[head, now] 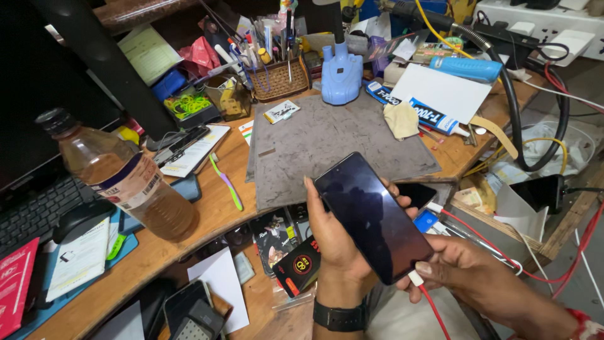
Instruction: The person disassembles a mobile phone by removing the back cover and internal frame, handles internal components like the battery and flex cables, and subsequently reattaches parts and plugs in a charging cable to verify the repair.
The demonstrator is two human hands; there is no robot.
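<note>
My left hand [333, 242] holds a black smartphone [372, 216] with a dark, blank screen, tilted over the desk's front edge. My right hand [469, 267] pinches a white plug on a red cable [434, 311] at the phone's bottom end. A black watch band circles my left wrist. Behind the phone lies a grey work mat [327, 141] on the wooden desk [214, 214].
A plastic bottle of brownish liquid [129, 179] stands at the left by a keyboard [34, 211]. A wicker basket of tools [280, 75], a blue stand [341, 75], a glue tube [418, 110], a green toothbrush [226, 182] and black hoses crowd the desk. Phones and packets lie below.
</note>
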